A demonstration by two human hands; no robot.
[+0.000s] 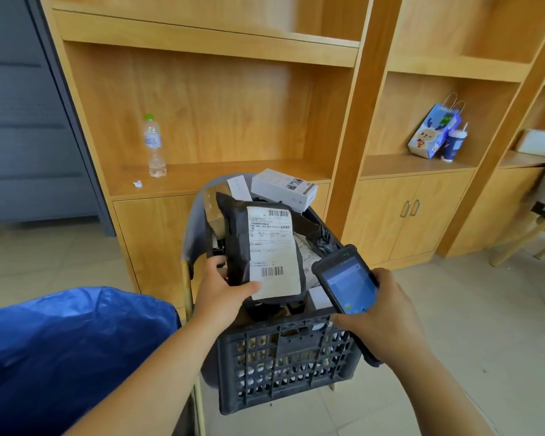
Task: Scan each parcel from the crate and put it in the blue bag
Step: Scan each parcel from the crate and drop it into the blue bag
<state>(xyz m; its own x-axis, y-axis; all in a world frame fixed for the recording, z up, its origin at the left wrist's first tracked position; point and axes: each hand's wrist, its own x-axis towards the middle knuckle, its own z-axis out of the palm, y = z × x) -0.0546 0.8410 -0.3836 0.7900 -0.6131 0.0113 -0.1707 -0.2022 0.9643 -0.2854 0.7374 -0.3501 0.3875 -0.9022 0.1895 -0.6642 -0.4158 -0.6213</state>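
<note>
My left hand (224, 294) grips a black plastic parcel (236, 240) by its lower edge and holds it upright over the crate, with its white shipping label (272, 250) facing me. In my right hand (381, 313) is a black handheld scanner (346, 278), screen lit, just right of the parcel's label. The dark slatted crate (283, 360) sits below both hands on a chair and holds several more parcels, among them a white box (283, 187) at the back. The blue bag (60, 350) stands open at the lower left, beside my left forearm.
Wooden shelving with cabinets fills the background. A water bottle (154, 146) stands on the left shelf; a paper gift bag (433, 132) and a cup (453, 143) stand on the right one. A wooden chair (535, 234) is at the right edge. The floor is pale tile.
</note>
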